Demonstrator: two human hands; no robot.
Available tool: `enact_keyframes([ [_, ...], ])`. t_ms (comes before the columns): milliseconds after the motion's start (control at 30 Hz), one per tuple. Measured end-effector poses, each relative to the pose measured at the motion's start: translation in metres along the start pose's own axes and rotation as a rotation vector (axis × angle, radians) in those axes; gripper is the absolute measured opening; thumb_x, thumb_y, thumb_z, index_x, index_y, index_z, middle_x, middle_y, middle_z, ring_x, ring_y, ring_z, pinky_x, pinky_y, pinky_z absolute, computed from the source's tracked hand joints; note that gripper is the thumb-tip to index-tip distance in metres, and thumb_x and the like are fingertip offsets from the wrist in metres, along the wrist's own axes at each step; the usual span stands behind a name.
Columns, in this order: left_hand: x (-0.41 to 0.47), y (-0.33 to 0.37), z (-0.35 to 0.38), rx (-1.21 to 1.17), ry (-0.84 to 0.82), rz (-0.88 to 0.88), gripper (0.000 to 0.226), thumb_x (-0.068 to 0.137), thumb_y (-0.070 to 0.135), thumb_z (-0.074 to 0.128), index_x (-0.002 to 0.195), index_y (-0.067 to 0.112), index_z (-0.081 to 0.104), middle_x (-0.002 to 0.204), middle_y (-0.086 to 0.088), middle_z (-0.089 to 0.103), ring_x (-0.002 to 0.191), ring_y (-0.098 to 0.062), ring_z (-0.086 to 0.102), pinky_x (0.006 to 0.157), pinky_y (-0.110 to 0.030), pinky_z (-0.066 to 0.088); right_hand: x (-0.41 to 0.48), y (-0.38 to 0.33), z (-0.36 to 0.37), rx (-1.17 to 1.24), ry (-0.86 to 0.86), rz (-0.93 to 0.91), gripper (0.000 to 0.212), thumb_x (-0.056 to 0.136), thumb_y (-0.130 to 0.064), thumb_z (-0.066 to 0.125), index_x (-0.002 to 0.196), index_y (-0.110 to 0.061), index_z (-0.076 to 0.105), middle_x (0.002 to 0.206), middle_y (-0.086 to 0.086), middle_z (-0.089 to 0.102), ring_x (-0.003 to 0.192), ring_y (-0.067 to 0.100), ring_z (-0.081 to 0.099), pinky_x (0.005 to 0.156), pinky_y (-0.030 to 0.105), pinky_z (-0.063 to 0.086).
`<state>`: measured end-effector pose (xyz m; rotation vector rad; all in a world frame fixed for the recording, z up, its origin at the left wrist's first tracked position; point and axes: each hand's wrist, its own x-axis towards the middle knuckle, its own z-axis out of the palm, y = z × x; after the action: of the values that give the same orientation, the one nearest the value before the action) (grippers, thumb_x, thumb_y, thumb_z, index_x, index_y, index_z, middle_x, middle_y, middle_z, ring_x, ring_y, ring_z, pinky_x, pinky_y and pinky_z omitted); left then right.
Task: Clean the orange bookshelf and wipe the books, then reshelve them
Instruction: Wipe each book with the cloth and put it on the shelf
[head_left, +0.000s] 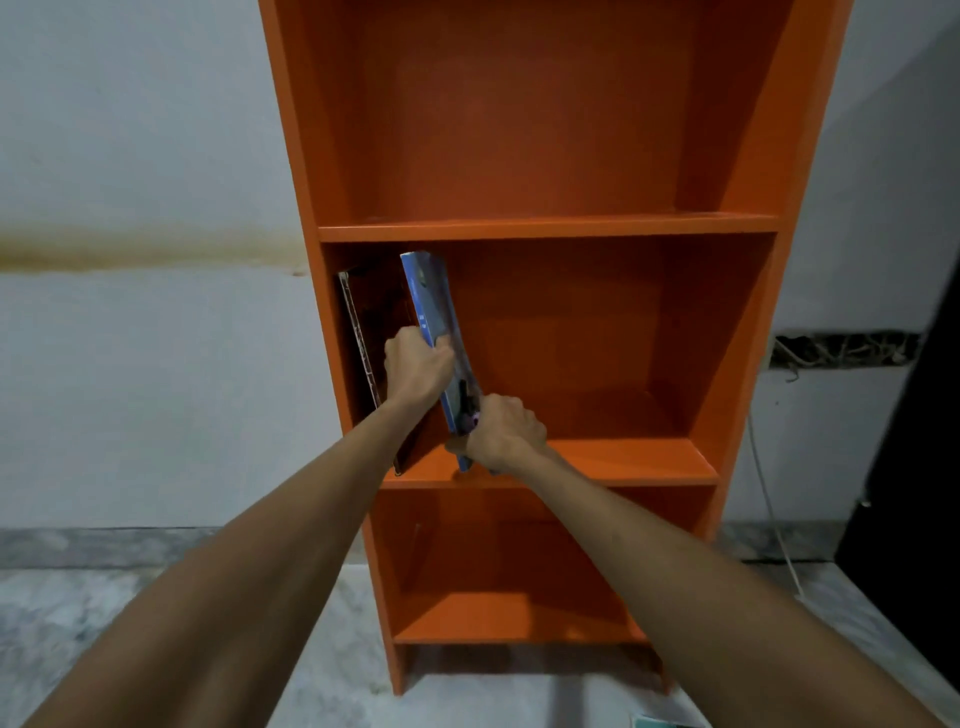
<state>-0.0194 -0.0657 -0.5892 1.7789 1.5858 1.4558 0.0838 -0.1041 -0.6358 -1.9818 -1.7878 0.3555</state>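
The orange bookshelf (550, 228) stands upright against a pale wall. On its middle shelf, a thin blue book (431, 306) leans to the left, its lower edge resting on the shelf board. My left hand (415, 364) grips the book's spine about halfway up. My right hand (504, 431) holds its lower corner near the shelf's front edge. A dark book (358, 332) stands at the far left of the same shelf, close against the side panel, partly hidden behind my left wrist.
The top and bottom shelves hold nothing visible. A white cable (769, 499) hangs down the wall on the right beside a dark object (914, 467). A small teal item (654, 721) lies on the marble floor (78, 623) near the shelf's foot.
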Motion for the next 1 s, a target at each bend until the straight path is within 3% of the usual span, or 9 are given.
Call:
enact_keyframes([
  [100,0.014,-0.013,-0.004,0.072,0.042,-0.010,0.037,0.095,0.016,0.052,0.060,0.014,0.039,0.057,-0.001,0.044,0.047,-0.015,0.043,0.041,-0.024,0.031,0.020,-0.013,0.021,-0.027,0.049,0.000,0.021,0.092,-0.018,0.063,0.113,-0.015,0.061,0.123,0.010,0.060,0.111,0.034,0.060,0.081,0.039,0.046],
  [200,0.025,-0.027,-0.007,0.110,0.066,-0.042,0.035,0.096,0.015,0.051,0.064,0.014,0.037,0.061,-0.001,0.043,0.048,-0.011,0.041,0.042,-0.023,0.029,0.037,-0.025,0.043,0.038,0.033,-0.007,0.035,0.086,-0.033,0.073,0.115,-0.016,0.063,0.119,0.008,0.062,0.105,0.032,0.064,0.082,0.037,0.051],
  [300,0.033,-0.040,-0.008,0.142,0.088,-0.058,0.017,0.095,0.015,0.052,0.081,0.007,0.050,0.075,-0.005,0.052,0.055,-0.009,0.046,0.042,-0.021,0.030,0.048,-0.032,0.060,0.046,0.033,-0.014,0.047,0.080,-0.043,0.077,0.116,-0.015,0.062,0.119,0.008,0.062,0.107,0.032,0.063,0.081,0.038,0.050],
  [467,0.032,-0.048,-0.007,0.220,0.090,-0.031,0.013,0.096,0.010,0.049,0.090,0.001,0.056,0.072,-0.003,0.050,0.054,-0.008,0.047,0.041,-0.016,0.028,0.055,-0.038,0.080,0.047,0.014,-0.036,0.043,0.082,-0.044,0.071,0.116,-0.018,0.065,0.118,0.011,0.063,0.107,0.033,0.063,0.078,0.036,0.050],
  [533,0.031,-0.046,-0.009,0.263,0.108,-0.017,0.016,0.095,0.009,0.049,0.100,-0.003,0.058,0.079,-0.005,0.054,0.063,-0.016,0.057,0.044,-0.017,0.033,0.056,-0.041,0.084,0.056,0.015,-0.040,0.041,0.084,-0.044,0.068,0.115,-0.018,0.066,0.117,0.012,0.062,0.107,0.035,0.063,0.081,0.038,0.053],
  [600,0.030,-0.042,-0.011,0.311,0.128,0.012,0.028,0.095,0.006,0.050,0.122,-0.001,0.050,0.101,-0.013,0.060,0.088,-0.028,0.065,0.057,-0.023,0.044,0.057,-0.041,0.084,0.046,0.015,-0.038,0.041,0.085,-0.044,0.067,0.117,-0.019,0.066,0.117,0.012,0.061,0.107,0.035,0.063,0.079,0.037,0.052],
  [667,0.030,-0.040,-0.014,0.353,0.154,0.067,0.051,0.093,0.004,0.054,0.139,0.003,0.032,0.113,-0.019,0.061,0.098,-0.033,0.065,0.066,-0.032,0.048,0.056,-0.041,0.083,0.027,0.020,-0.036,0.041,0.086,-0.043,0.067,0.119,-0.019,0.065,0.117,0.012,0.061,0.106,0.035,0.062,0.074,0.035,0.049],
  [800,0.032,-0.039,-0.019,0.423,0.198,0.157,0.080,0.091,0.008,0.060,0.152,0.009,0.007,0.108,-0.019,0.063,0.092,-0.036,0.067,0.065,-0.036,0.049,0.054,-0.044,0.081,-0.020,0.025,-0.033,0.042,0.085,-0.042,0.069,0.121,-0.021,0.063,0.112,0.010,0.062,0.097,0.031,0.064,0.068,0.034,0.048],
  [1000,0.028,-0.039,-0.027,0.588,0.230,0.231,0.087,0.093,0.016,0.059,0.154,0.018,-0.003,0.110,-0.018,0.063,0.089,-0.036,0.066,0.063,-0.036,0.042,0.051,-0.041,0.081,-0.057,0.038,-0.021,0.045,0.083,-0.043,0.072,0.118,-0.016,0.063,0.114,0.010,0.062,0.100,0.030,0.064,0.073,0.034,0.050],
])
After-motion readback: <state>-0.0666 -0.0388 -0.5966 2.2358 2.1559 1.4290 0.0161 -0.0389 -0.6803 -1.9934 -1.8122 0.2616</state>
